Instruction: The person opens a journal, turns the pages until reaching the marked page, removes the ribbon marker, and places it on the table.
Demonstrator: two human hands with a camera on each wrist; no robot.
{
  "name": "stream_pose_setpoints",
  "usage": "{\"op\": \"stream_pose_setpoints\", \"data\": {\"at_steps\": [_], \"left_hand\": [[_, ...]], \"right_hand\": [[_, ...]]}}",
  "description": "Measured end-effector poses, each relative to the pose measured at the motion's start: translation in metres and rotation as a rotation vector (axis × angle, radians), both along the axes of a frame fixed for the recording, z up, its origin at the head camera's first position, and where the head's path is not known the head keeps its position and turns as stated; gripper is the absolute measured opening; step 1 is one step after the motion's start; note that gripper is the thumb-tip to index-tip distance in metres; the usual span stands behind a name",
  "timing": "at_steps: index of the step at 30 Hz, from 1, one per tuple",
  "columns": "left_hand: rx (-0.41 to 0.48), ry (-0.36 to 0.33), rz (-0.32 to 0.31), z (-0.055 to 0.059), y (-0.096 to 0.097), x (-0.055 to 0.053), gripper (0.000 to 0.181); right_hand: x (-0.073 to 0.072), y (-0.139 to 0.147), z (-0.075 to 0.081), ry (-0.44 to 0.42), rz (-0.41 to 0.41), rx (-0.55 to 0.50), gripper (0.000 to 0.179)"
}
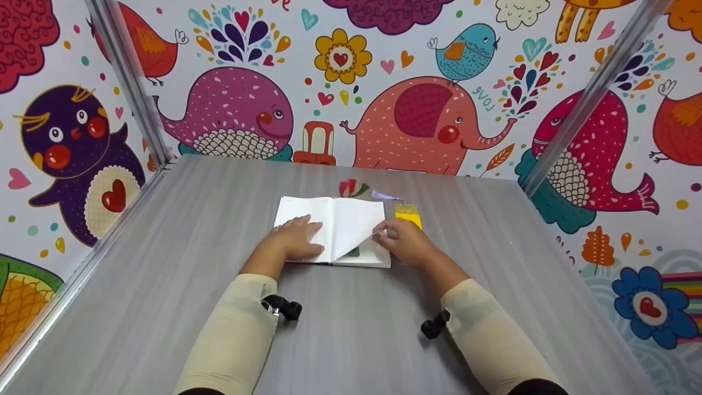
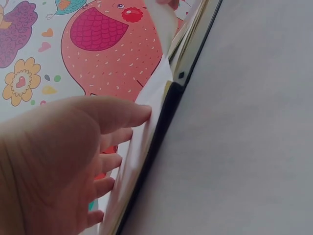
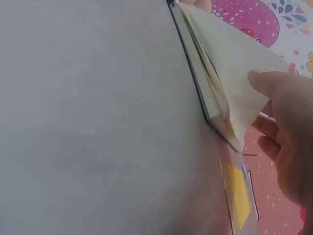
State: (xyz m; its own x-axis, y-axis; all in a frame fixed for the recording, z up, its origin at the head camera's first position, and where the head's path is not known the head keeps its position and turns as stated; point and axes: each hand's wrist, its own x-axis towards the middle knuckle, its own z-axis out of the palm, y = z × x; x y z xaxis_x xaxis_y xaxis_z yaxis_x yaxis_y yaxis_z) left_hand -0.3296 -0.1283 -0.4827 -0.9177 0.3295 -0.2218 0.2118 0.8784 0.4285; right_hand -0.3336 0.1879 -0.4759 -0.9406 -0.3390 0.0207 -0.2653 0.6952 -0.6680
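A book (image 1: 359, 211) with white pages and a dark cover lies spread on the table. My left hand (image 1: 296, 237) rests on its left page, fingers spread and straight. At the right side, my right hand (image 1: 403, 238) pinches the lower corner of a page (image 3: 239, 58) between thumb and fingers, and that page curls up from the ones beneath. A small dark green piece (image 1: 352, 252) shows below the lifted page, mostly hidden by it. In the left wrist view the left hand's fingertips (image 2: 142, 113) lie on the paper near the dark cover edge.
Behind the book lies a red flower-like piece (image 1: 347, 188) with green leaves. A yellow card (image 1: 407, 215) lies right of the book, partly behind the right hand, with a purple tassel (image 1: 385, 195) close by. Patterned walls (image 1: 340, 109) enclose the grey table (image 1: 351, 329).
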Motion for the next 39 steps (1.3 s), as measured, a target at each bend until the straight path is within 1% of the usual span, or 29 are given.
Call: {"op": "stream_pose_setpoints", "data": {"at_steps": [3, 5, 8, 11, 14, 20, 26, 29, 33, 36, 39], "left_hand": [[0.003, 0.003, 0.011, 0.0, 0.002, 0.0, 0.077], [0.01, 0.004, 0.025, 0.0, 0.003, 0.0, 0.08], [0.025, 0.008, 0.052, 0.001, 0.006, 0.001, 0.092], [0.04, 0.015, 0.074, 0.002, 0.01, 0.003, 0.105], [0.053, 0.022, 0.082, 0.004, 0.013, 0.005, 0.112], [0.058, 0.027, 0.094, 0.004, 0.016, 0.007, 0.118], [0.068, 0.035, 0.116, 0.005, 0.019, 0.007, 0.123], [0.077, 0.064, 0.142, 0.005, 0.021, 0.007, 0.125], [0.096, 0.126, 0.186, 0.004, 0.024, 0.004, 0.128], [0.11, 0.172, 0.204, 0.003, 0.025, 0.001, 0.133], [0.114, 0.214, 0.209, 0.002, 0.024, 0.0, 0.136]], "right_hand": [[-0.001, -0.007, 0.004, 0.052, -0.028, 0.0, 0.013], [-0.003, -0.012, 0.007, 0.086, -0.04, 0.009, 0.017], [-0.005, -0.02, 0.011, 0.131, -0.053, 0.015, 0.023], [-0.007, -0.028, 0.014, 0.177, -0.04, 0.002, 0.024], [-0.009, -0.036, 0.017, 0.22, -0.02, -0.011, 0.023], [-0.01, -0.051, 0.024, 0.244, -0.038, -0.03, 0.018], [-0.011, -0.064, 0.03, 0.259, -0.038, -0.01, 0.019], [-0.012, -0.07, 0.032, 0.269, -0.034, -0.012, 0.018], [-0.014, -0.077, 0.035, 0.31, -0.017, -0.016, 0.017], [-0.015, -0.082, 0.036, 0.345, 0.003, -0.011, 0.017], [-0.015, -0.085, 0.036, 0.362, 0.016, -0.018, 0.018]]}}
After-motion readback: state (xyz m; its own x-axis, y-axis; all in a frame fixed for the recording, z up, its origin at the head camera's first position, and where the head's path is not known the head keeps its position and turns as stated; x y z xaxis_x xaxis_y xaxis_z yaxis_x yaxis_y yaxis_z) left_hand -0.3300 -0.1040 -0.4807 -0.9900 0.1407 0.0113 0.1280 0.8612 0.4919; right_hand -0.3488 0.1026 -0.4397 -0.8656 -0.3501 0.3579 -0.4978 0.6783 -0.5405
